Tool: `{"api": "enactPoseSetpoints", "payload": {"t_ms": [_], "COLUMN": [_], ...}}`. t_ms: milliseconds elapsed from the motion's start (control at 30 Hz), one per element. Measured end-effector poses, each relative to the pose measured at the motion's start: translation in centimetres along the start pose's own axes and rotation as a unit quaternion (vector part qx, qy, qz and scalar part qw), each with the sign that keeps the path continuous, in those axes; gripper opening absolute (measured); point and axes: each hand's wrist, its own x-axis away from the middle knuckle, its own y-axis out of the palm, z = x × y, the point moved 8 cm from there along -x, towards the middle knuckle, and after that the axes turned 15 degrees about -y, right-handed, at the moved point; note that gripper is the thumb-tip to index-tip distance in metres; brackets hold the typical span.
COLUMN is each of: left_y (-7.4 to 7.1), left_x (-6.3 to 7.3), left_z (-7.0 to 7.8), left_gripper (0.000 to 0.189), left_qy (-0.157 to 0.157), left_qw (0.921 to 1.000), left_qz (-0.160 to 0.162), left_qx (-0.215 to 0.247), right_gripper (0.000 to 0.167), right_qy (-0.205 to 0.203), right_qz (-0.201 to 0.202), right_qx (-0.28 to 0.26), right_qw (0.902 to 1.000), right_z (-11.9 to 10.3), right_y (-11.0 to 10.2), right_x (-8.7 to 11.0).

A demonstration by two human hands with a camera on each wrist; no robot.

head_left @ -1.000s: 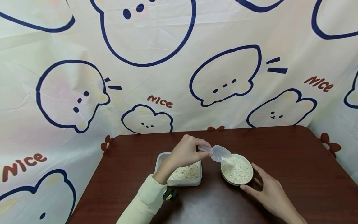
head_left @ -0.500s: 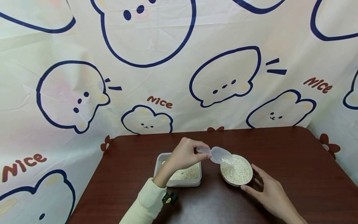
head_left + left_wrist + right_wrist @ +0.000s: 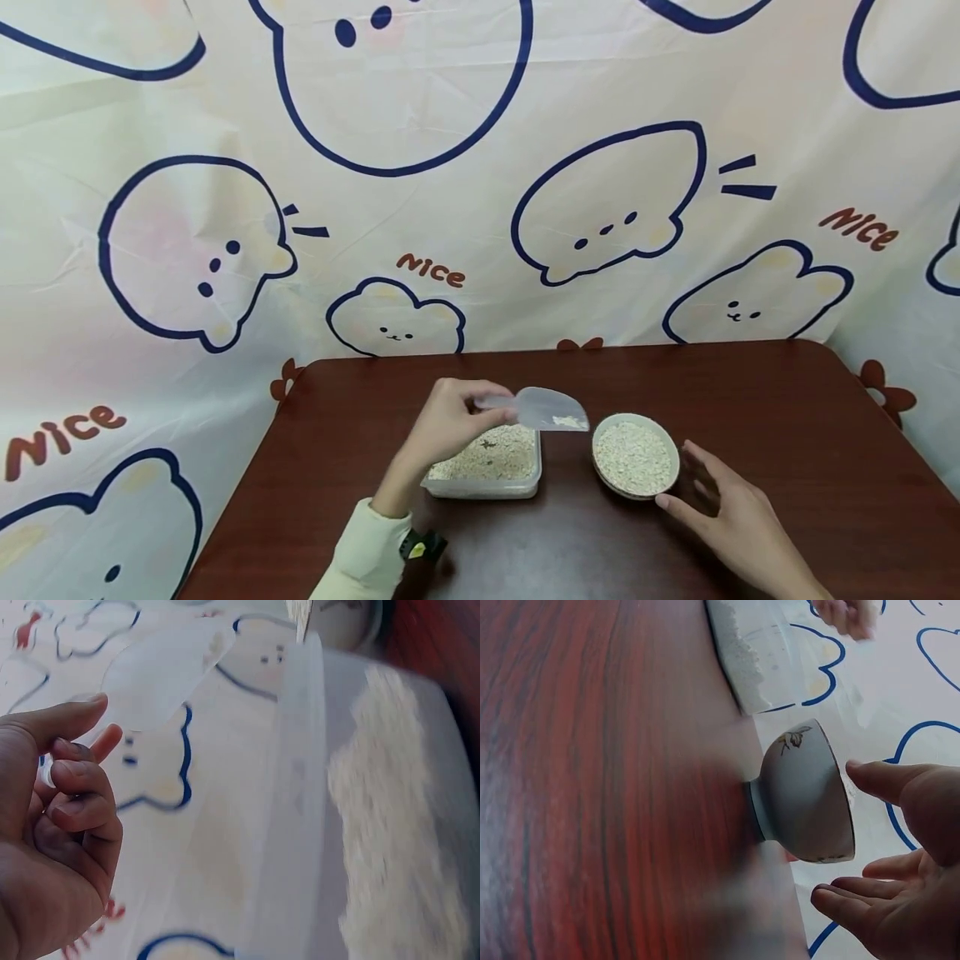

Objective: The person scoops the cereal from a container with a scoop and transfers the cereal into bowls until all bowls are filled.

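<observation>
In the head view my left hand [image 3: 446, 425] pinches the handle of a clear plastic scoop [image 3: 536, 406], holding it over the right end of a translucent container [image 3: 491, 492]. A small patch of pale flakes [image 3: 566, 422] clings near the scoop's tip. Oat-like flakes [image 3: 495, 454] lie in the container. To the right stands a bowl, its outer wall [image 3: 802, 795] printed with a small plant motif, filled with similar flakes [image 3: 636, 457]. Beside it is my right hand [image 3: 738, 517], fingers and thumb spread; the right wrist view shows the thumb just off the rim.
The dark wooden table [image 3: 570, 542] carries the container and bowl side by side. Behind it hangs a pale cloth [image 3: 480, 208] with blue cartoon outlines. A black band [image 3: 422, 546] sits at my left wrist.
My left hand has drawn the scoop leftward, away from the bowl to over the container, and its tilt has changed. My right hand has shifted slightly right, off the bowl.
</observation>
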Motion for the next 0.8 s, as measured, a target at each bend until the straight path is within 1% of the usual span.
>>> {"api": "enactPoseSetpoints", "payload": {"t_ms": [100,200,367,467,567,700,800], "left_y": [-1.8,-3.1,-4.7,-5.3,-5.6,-5.8,-6.0], "left_x": [1.0,2.0,3.4,4.2,4.8,5.5,5.8], "left_z": [-1.9,-3.6,-6.0,-7.4,-8.3,-9.0,-9.5], "left_gripper": [0.009,0.01,0.012,0.012,0.012,0.015,0.013], "left_qy": [-0.026,-0.049,-0.085,-0.104,-0.11,-0.1,-0.1], "left_qw": [0.9994,0.9981,0.9946,0.9923,0.9915,0.9923,0.9917], "left_qz": [0.021,0.037,0.059,0.069,0.069,0.07,0.075], "left_qx": [0.007,0.007,0.001,-0.003,-0.01,-0.022,-0.029], "right_gripper": [0.097,0.098,0.105,0.106,0.101,0.092,0.09], "right_qy": [0.008,0.029,0.075,0.09,0.083,0.061,0.055], "right_qz": [-0.009,-0.027,-0.072,-0.086,-0.077,-0.055,-0.052], "right_qx": [0.004,0.007,0.003,0.009,0.025,0.047,0.055], "right_qw": [0.9999,0.9992,0.9945,0.9922,0.9932,0.9955,0.9956], "right_z": [0.3,0.7,1.8,2.1,2.1,1.7,1.6], "right_y": [-0.4,-0.6,-0.6,-0.9,-1.3,-1.8,-2.0], "right_x": [0.2,0.4,0.5,0.6,0.7,0.8,0.9]}}
